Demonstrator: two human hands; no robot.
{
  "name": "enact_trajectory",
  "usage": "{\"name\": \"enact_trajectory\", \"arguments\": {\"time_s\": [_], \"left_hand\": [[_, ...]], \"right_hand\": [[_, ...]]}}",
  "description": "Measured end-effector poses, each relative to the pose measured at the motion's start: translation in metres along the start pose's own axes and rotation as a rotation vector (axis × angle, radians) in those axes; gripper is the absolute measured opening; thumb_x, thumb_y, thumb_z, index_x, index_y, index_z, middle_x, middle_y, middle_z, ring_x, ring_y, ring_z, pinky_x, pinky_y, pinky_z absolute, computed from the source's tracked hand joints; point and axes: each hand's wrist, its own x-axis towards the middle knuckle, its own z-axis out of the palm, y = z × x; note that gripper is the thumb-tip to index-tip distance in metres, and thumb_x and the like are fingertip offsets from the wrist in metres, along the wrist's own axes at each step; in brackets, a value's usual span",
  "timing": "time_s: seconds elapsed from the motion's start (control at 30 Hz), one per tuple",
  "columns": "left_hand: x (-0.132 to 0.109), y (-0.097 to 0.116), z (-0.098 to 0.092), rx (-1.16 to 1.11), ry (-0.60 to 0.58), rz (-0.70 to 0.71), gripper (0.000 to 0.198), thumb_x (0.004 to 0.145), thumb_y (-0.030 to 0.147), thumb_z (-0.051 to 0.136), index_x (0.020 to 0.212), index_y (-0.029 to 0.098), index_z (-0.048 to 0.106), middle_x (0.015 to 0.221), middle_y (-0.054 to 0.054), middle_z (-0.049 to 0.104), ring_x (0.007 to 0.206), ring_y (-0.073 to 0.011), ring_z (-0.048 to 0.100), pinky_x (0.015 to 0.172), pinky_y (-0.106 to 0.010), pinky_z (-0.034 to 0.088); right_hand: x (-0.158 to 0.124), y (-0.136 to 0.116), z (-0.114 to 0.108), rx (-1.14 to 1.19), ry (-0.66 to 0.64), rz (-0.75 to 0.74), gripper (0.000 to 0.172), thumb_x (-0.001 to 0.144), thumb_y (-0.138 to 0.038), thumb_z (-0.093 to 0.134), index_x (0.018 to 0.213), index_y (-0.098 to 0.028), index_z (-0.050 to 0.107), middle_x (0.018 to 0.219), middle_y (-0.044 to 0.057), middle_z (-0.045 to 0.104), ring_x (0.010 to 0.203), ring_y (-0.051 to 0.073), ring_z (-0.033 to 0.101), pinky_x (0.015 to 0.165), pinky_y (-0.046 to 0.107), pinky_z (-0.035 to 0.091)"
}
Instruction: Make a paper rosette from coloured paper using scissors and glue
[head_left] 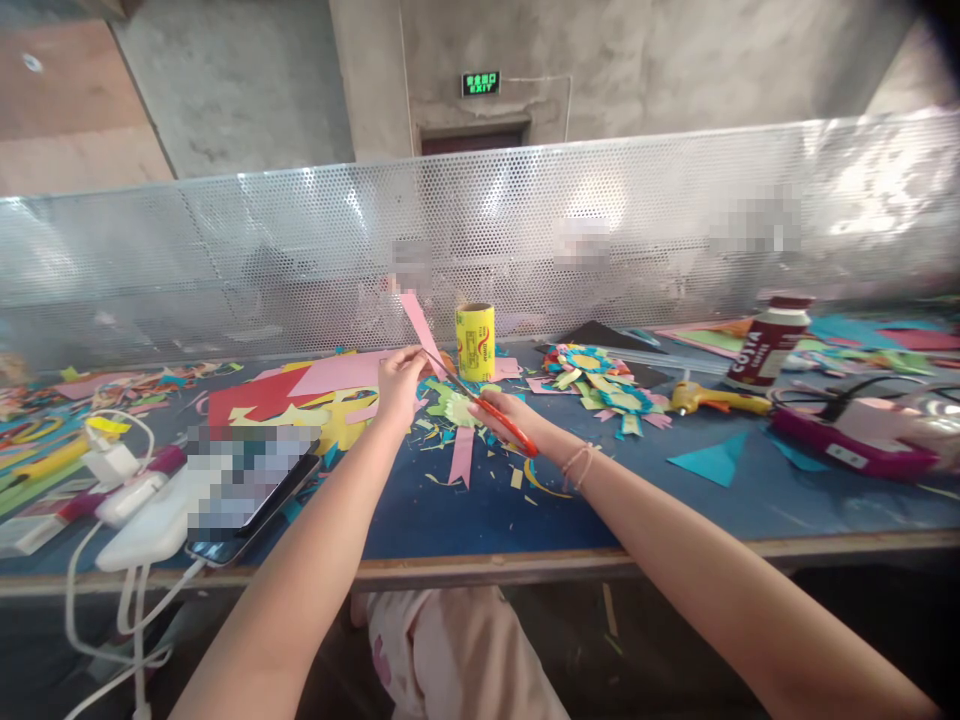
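**One strip, one pair of scissors**

The left hand (399, 385) pinches a single pink paper strip (415, 322) held upright over the blue table (465, 520), and the fingers hide the strip's lower end. The right hand (517, 415) is closed around one pair of scissors (525, 443), blades reaching the strip. Whether the blades are parted is unclear. One yellow roll (475, 342) stands just behind.

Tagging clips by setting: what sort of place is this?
Probably a paper-craft workbench: the right hand works red scissors on a pink strip the left hand holds; paper scraps litter the blue table.
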Motion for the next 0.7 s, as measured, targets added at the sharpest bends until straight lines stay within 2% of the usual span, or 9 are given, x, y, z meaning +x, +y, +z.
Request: {"name": "enact_trajectory", "arguments": {"time_s": [0.17,0.43,0.7], "left_hand": [[0.0004,-0.0007,-0.001,0.011,0.024,-0.004,0.021,0.061,0.027,0.071,0.079,0.016,0.065,0.07,-0.001,0.063,0.062,-0.0109,0.061,0.07,-0.029,0.051],[0.0021,-0.0027,-0.0016,-0.002,-0.023,0.007,0.019,0.064,0.028,0.069,0.078,0.016,0.064,0.07,-0.002,0.063,0.063,-0.0114,0.061,0.071,-0.03,0.052],[0.0037,-0.0062,-0.0025,0.03,-0.021,0.033,0.02,0.066,0.031,0.068,0.078,0.017,0.063,0.073,-0.002,0.062,0.065,-0.0119,0.061,0.072,-0.03,0.051]], "right_hand": [[0.0005,-0.0027,-0.0007,-0.086,0.032,-0.012,0.044,0.081,-0.061,0.045,0.065,-0.021,0.037,0.057,-0.002,0.044,0.054,0.011,0.043,0.053,0.026,0.032],[0.0007,-0.0055,-0.0012,-0.139,0.042,0.008,0.035,0.086,-0.048,0.045,0.065,-0.021,0.037,0.059,-0.001,0.045,0.057,0.013,0.045,0.057,0.028,0.033],[0.0014,-0.0063,-0.0006,-0.201,0.032,0.028,0.035,0.087,-0.05,0.043,0.067,-0.021,0.039,0.062,0.002,0.049,0.061,0.014,0.048,0.057,0.027,0.034]]}}
